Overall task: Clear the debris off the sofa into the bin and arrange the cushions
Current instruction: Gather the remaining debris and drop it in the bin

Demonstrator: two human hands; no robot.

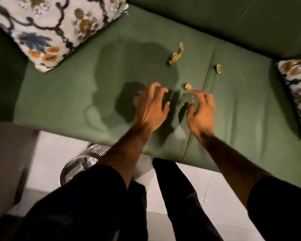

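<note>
Both hands are reaching over the green fabric sofa seat (73, 94) near its front edge: the left hand (150, 108) is spreading its fingers, holding nothing, while the right hand (201, 110) is curling its fingers around something clear and blurred. Three crumpled tan paper scraps (176, 55) are lying toward the seat's back edge, patterned floral cushions (56, 26) are sitting at both ends, and a ribbed metal bin (76, 169) is standing on the floor below the front edge.

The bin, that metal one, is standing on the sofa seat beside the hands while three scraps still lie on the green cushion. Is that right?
Not quite. The head view shows the metal bin standing on the white floor in front of the sofa, below the left hand, not on the seat. The rest holds: three scraps lie on the green cushion.
</note>
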